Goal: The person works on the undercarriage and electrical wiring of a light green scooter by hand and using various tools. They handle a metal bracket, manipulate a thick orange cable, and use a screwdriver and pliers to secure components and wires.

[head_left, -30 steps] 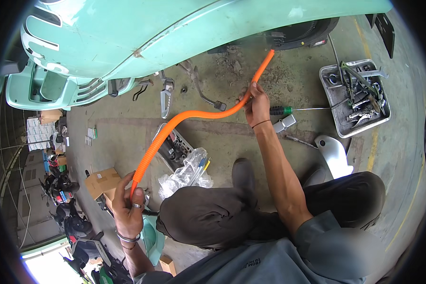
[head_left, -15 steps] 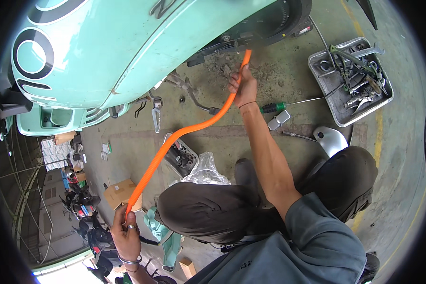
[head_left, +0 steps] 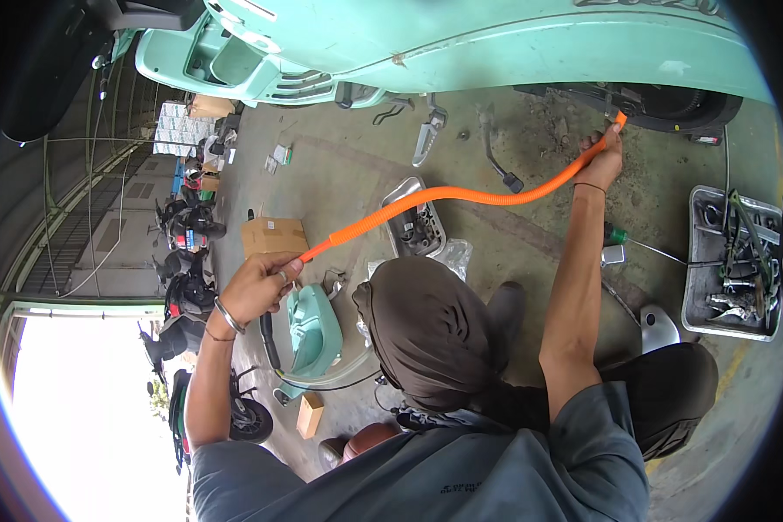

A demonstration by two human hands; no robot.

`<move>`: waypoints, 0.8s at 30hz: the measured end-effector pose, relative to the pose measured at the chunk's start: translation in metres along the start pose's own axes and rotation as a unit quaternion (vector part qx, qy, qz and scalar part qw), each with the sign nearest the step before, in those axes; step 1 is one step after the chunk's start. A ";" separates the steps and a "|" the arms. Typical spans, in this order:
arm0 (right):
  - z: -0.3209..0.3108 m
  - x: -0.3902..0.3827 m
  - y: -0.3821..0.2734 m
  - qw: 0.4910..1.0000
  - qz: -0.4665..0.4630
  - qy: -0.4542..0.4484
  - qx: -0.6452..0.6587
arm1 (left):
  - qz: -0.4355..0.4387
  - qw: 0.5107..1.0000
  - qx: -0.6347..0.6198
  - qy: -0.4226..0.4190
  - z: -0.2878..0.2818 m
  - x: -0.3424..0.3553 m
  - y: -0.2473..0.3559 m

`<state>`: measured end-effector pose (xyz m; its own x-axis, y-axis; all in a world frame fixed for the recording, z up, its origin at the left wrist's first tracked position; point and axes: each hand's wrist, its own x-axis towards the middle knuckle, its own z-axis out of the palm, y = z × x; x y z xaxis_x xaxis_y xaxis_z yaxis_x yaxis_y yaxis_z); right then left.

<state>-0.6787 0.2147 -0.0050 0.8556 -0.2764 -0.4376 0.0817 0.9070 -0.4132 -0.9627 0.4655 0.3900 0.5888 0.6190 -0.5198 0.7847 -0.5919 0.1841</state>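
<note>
Beside the mint-green bodywork [head_left: 531, 52], an orange corrugated hose [head_left: 461, 193] runs in a gentle wave between both hands, above the floor [head_left: 339, 165]. The left hand [head_left: 254, 289] has its grip pinched on the hose's slimmer end, and the right hand [head_left: 607, 158] has its grip wrapped around it near the other end, close to dark parts [head_left: 670, 104] under the bodywork. Rightward, a metal tray [head_left: 698, 287] holds tools.
</note>
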 end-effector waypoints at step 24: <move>0.073 -0.200 0.018 0.757 0.405 -0.248 0.450 | -0.182 0.940 -0.062 -0.282 0.019 -0.057 0.015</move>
<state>-0.8113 0.3093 0.1334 0.8799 0.4362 0.1883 -0.4473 0.6269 0.6379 -0.9880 0.4116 0.4059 0.1072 0.3751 -0.9207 0.9516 -0.3069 -0.0142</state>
